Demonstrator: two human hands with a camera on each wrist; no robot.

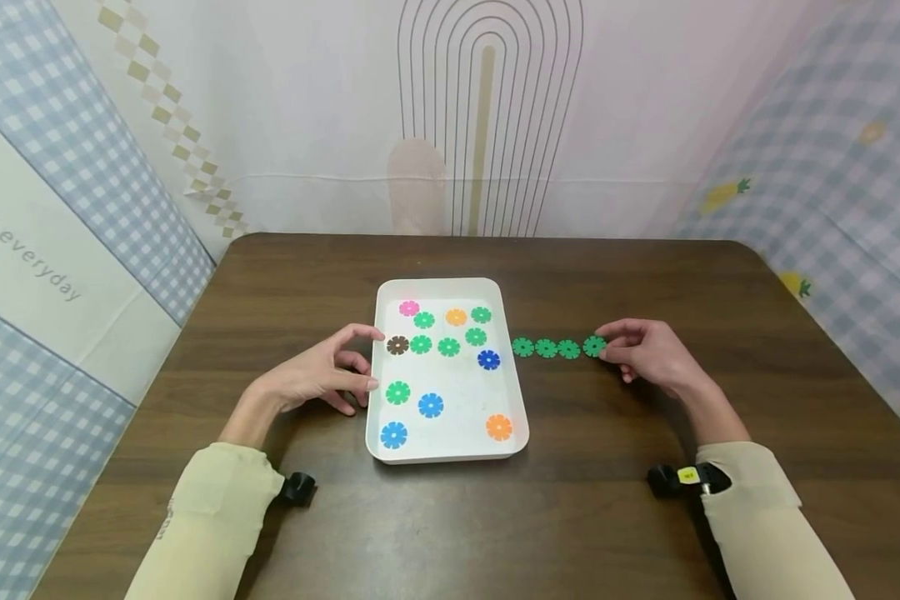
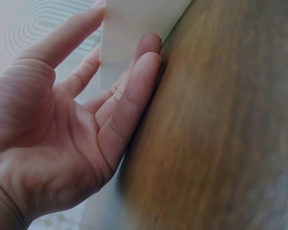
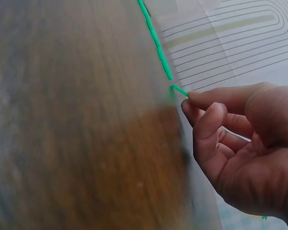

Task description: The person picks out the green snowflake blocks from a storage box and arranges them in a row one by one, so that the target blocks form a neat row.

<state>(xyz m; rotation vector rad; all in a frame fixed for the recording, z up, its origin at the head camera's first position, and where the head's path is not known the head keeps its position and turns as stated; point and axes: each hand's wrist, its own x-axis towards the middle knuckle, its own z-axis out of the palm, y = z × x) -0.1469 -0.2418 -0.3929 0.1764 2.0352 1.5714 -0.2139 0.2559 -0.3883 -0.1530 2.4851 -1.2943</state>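
A white tray [image 1: 450, 450] on the brown table holds loose notched discs, among them a brown disc [image 1: 397, 345], a pink disc [image 1: 409, 308], a dark blue disc [image 1: 488, 360] and several green ones. My left hand [image 1: 318, 371] touches the tray's left side with thumb and fingertips, its fingers loosely bent. To the right of the tray lies a row of green notched discs [image 1: 545, 348]. At the row's right end my right hand [image 1: 645, 354] pinches a green notched disc [image 1: 594, 346] between thumb and finger. In the right wrist view that disc is tilted, one edge at the table.
Orange discs [image 1: 498, 427] and light blue discs [image 1: 431, 406] also lie in the tray. Behind the table [image 1: 607, 275] hangs a patterned cloth [image 1: 307, 100]. Checked cloth [image 1: 855, 167] borders both sides.
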